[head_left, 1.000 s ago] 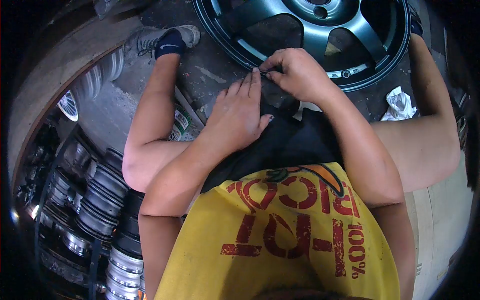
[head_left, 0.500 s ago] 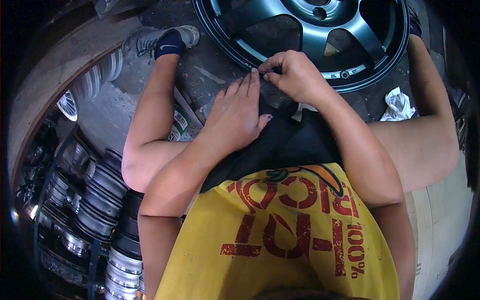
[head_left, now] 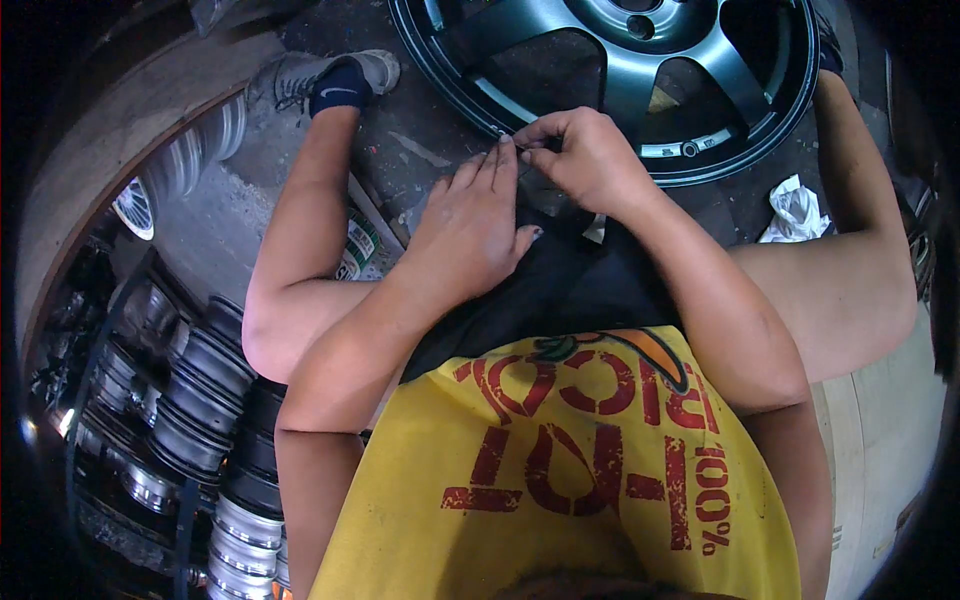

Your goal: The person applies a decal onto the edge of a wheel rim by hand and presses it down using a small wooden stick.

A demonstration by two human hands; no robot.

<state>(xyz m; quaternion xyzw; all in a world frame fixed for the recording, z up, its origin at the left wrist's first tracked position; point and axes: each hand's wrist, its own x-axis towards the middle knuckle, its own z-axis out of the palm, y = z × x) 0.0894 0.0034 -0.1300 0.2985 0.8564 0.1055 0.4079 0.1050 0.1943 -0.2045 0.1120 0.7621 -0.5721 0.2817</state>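
Observation:
A dark green, glossy wheel rim (head_left: 628, 75) lies at the top of the view, its spokes facing up. At its near edge my left hand (head_left: 470, 220) rests with the fingers stretched out, the fingertips by the rim's lip and the thumb apart. Just to the right, my right hand (head_left: 590, 160) is bent into a pinch, thumb and forefinger close to the left fingertips. Whatever sits between those fingers is too small and dark to make out.
Crumpled white paper (head_left: 797, 210) lies right of the rim. A labelled container (head_left: 362, 250) stands by my left leg. Stacked wheel rims (head_left: 205, 400) fill a rack at the lower left. My shoe (head_left: 335, 82) is left of the rim.
My right hand has shifted slightly down along the rim's near edge, still pinched. My left hand has barely moved.

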